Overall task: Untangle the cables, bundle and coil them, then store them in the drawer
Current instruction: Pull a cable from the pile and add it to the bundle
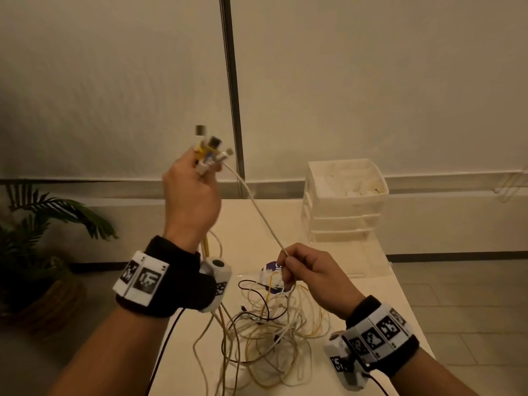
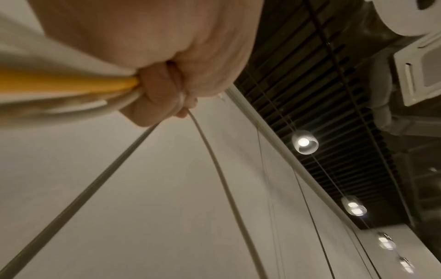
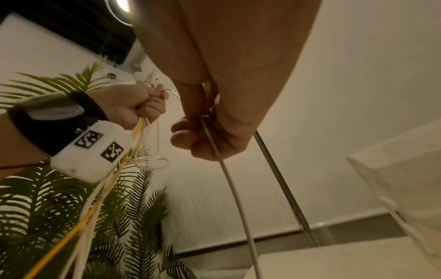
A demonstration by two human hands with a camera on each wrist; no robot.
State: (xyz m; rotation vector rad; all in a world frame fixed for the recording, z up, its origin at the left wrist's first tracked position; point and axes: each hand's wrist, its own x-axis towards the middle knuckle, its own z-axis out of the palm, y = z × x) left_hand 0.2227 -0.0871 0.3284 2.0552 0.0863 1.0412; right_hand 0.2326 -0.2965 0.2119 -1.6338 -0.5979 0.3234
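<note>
A: Yellow and white cables (image 1: 271, 335) lie in a loose tangle on the tabletop (image 1: 337, 324), with a thin black one looped through them. The head view alone shows that heap; neither wrist view reaches it.

B: And the hands?

A: The left hand (image 1: 191, 192) is raised and clenched round a bunch of cable ends, the plugs (image 1: 208, 147) sticking up above its fingers. The right hand (image 1: 308, 272) sits lower, just above the heap, pinching one white cable (image 1: 257, 207) that runs taut up to the left hand.

B: What do the wrist views add?

A: The left wrist view shows the yellow cable (image 2: 71, 85) and pale ones entering the fist from below, and ceiling lamps (image 2: 304, 142). The right wrist view shows the white cable (image 3: 229, 179) passing between thumb and fingers (image 3: 183, 136), the left hand (image 3: 133, 107) with strands hanging from it, and a palm plant (image 3: 59, 207) behind.

B: The drawer?

A: A white drawer unit (image 1: 343, 201) stands at the far right of the tabletop, well apart from the tangle. Its top tray holds pale things too blurred to name. Whether any drawer is pulled out, I cannot tell.

B: Anything else unclear?

A: A purple and white object (image 1: 270, 270) under the right hand is mostly covered. How many cables the left hand holds is hard to count.
</note>
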